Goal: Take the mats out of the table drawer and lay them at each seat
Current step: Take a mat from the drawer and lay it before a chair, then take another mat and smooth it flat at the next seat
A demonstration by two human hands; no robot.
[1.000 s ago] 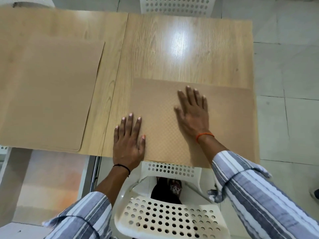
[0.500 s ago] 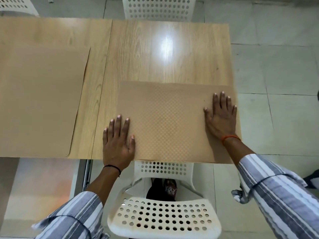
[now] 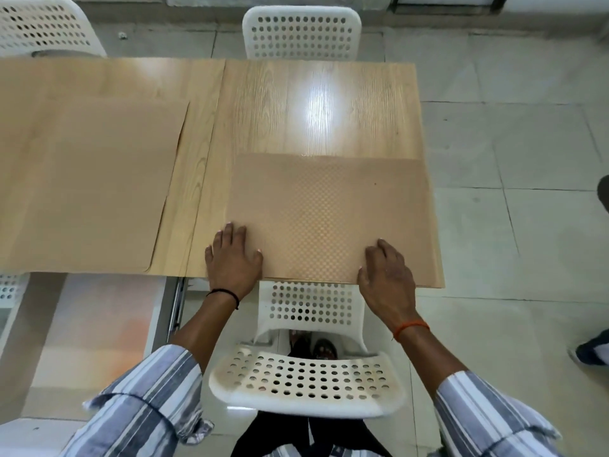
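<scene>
A: Tan checkered mat sits at the near seat, on the right end of the table, right over the white chair. Your left hand lies flat on its near-left corner, fingers only slightly bent. Your right hand rests on the near-right part, fingers loosely bent, gripping nothing.

B: So what goes wrong from here?

A: Its right side runs level with, maybe a touch past, the table's right edge, and its near side lies along the table's front edge. Nudge it right or toward yourself and it overhangs. A thin mat like that would probably droop or slide off.

B: And lifting off?

A: Drag your palms as you pull away and you'll likely skew it. Lift straight up.

B: The other mat?

A: Plain tan mat lies on the left part, just beside the seam, and looks like more than one sheet stacked, though I can't tell for sure. If it is, that seat has extras and the far chair has none yet. You'd need to peel one off without shifting the rest.

B: Drawer?

A: Can't make it out for certain under the table edge.
</scene>
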